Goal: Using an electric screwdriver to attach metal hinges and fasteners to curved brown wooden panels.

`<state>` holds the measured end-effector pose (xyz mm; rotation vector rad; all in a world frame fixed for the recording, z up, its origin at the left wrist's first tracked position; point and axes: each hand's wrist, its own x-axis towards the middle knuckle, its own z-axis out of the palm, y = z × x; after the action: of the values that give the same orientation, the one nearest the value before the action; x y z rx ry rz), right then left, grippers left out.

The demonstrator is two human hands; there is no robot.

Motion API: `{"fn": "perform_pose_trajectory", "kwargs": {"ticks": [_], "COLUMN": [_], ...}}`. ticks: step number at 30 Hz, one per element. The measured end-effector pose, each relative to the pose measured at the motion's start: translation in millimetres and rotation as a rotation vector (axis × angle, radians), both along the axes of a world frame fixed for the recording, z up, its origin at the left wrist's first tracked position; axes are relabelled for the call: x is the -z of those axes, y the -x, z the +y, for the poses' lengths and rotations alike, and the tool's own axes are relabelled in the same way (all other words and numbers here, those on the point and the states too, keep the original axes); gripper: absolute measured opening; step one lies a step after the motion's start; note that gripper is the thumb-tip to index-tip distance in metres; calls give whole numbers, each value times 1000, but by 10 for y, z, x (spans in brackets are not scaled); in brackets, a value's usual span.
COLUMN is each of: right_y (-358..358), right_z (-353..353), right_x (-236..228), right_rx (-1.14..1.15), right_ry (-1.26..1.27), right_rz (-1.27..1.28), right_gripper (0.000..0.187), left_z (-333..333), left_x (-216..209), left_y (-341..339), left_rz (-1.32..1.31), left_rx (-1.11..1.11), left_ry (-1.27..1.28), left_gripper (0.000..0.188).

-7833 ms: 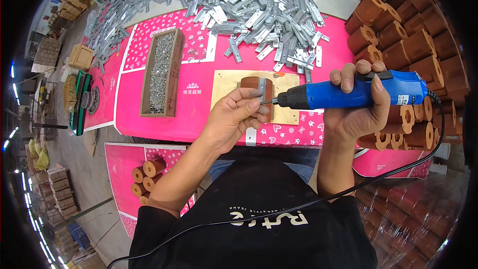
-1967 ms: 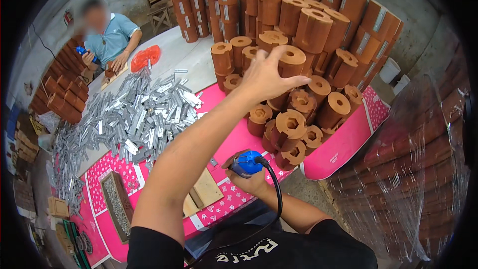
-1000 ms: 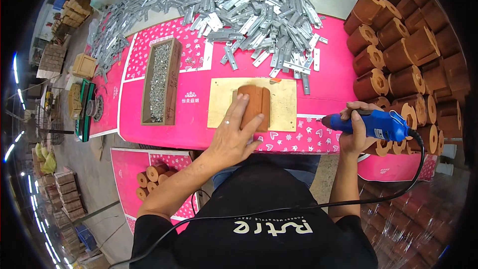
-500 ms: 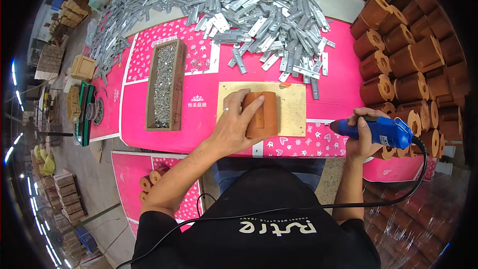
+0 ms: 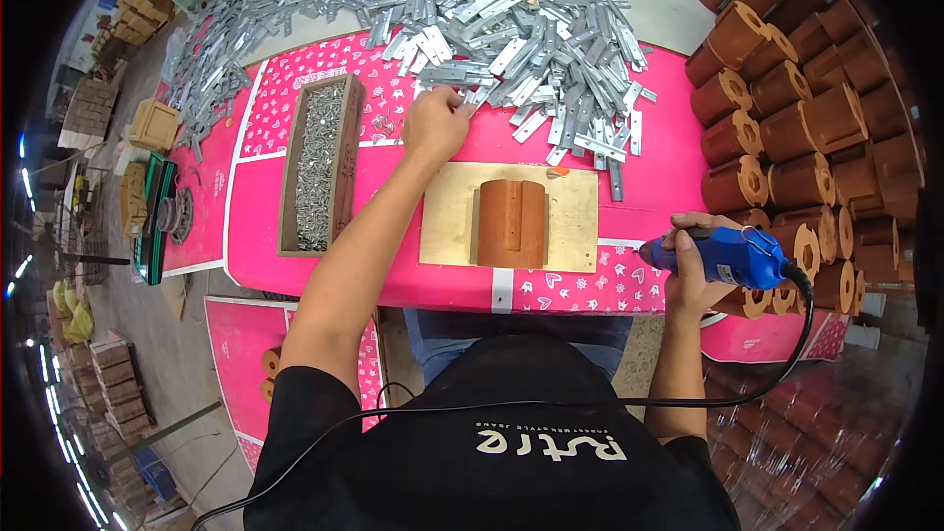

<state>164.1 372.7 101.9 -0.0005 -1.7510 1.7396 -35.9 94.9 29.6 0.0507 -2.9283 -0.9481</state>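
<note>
At the near edge of a heap of metal strips (image 5: 551, 34), my left hand (image 5: 436, 125) has its thumb and fingers pinched on the end of one metal strip; the fingers partly hide it. My right hand (image 5: 696, 265) grips a blue electric screwdriver (image 5: 736, 256) with a black nose, its tip pointing left over the pink table cover. Between the hands, a reddish-brown curved wooden block (image 5: 528, 226) with a straight groove along its top rests on a yellowish board (image 5: 447, 226). Neither hand touches the block.
A long wooden box (image 5: 346, 172) of small screws stands on the pink-covered table (image 5: 393, 270) at left. Stacked brown wooden cylinders (image 5: 787, 128) line the right side. The screwdriver's black cord (image 5: 580, 401) crosses my front. More wooden pieces (image 5: 268, 374) sit on a lower surface.
My left hand has left the grooved block and moved up and left to the metal strips. The block stays on the board. My right hand still holds the screwdriver, nearly in place.
</note>
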Motion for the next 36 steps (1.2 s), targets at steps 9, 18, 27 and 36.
{"fn": "perform_pose_trajectory", "kwargs": {"ticks": [9, 18, 27, 36], "right_y": [5, -36, -30, 15], "right_z": [-37, -114, -2, 44], "right_x": [44, -16, -8, -10], "right_rx": [-27, -32, 18, 1], "right_ry": [-171, -37, -29, 48], "right_rz": [10, 28, 26, 68], "right_gripper": [35, 33, 31, 30], "left_z": [227, 293, -44, -481], "left_x": [-701, -427, -445, 77], "left_y": [-595, -542, -940, -238], "left_rz": [-386, -521, 42, 201], "left_rx": [192, 251, 507, 48], "left_ry": [-956, -794, -354, 296], "left_gripper": [36, 35, 34, 22]}}
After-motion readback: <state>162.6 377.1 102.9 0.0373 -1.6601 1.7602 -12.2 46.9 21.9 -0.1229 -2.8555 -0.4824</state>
